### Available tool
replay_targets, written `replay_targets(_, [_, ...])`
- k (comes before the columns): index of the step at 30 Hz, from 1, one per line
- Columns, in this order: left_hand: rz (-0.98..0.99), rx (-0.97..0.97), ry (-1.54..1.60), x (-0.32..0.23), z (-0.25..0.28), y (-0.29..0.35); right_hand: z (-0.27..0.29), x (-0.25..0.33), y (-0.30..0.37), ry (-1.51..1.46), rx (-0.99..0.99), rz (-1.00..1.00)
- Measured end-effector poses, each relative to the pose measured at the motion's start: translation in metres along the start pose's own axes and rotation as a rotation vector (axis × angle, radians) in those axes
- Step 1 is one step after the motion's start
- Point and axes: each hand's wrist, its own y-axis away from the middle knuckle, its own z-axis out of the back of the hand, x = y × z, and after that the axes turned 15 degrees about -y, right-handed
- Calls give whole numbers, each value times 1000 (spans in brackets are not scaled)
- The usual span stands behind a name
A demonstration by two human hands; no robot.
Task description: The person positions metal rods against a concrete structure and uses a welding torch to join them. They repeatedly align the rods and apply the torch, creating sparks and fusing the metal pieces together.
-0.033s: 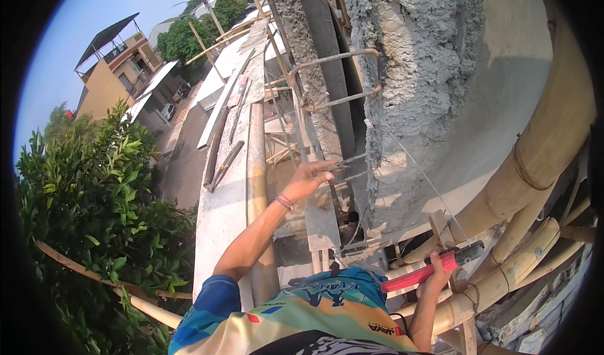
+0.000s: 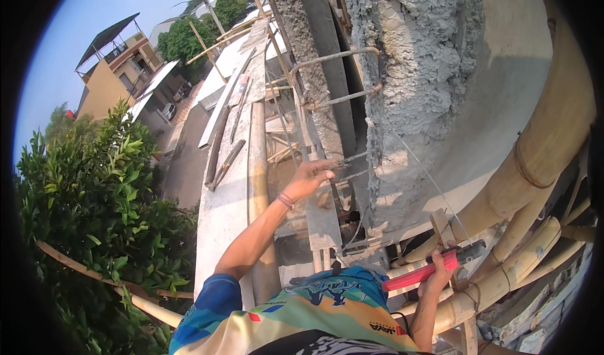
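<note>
My left hand [image 2: 308,179] is closed in a pinch, its thumb and fingers round the end of a thin steel bar [image 2: 357,157] that sticks out of the rough concrete column [image 2: 418,72]. Just below it a second bar [image 2: 358,176] juts out. In my right hand [image 2: 434,281], low on the right, is a red-handled tool [image 2: 412,279] with a dark grey head; its exact kind cannot be made out. A thin wire [image 2: 431,179] runs in a line from near the tool's head up to the column. Bent rebar stirrups [image 2: 340,56] bridge the gap above.
Thick bamboo poles [image 2: 541,141] curve along the right, lashed with cord. On the left, a concrete ledge [image 2: 217,229] carries loose sticks [image 2: 228,164] and a long board. An upright bamboo pole [image 2: 258,166] stands beside it. Leafy branches [image 2: 94,210] fill the far left, above a street far below.
</note>
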Motion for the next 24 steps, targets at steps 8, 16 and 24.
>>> replay_targets(8, [-116, -19, 61, 11, -7, 1, 13, -12, -3, 35, -66, 118])
replay_targets(16, [-62, 0, 287, 37, -33, -13, -5, -6, -1, -28, 17, 110])
replay_targets(24, [-66, -127, 435, 49, -61, -20, -3, 2, 10, -3, 152, 267])
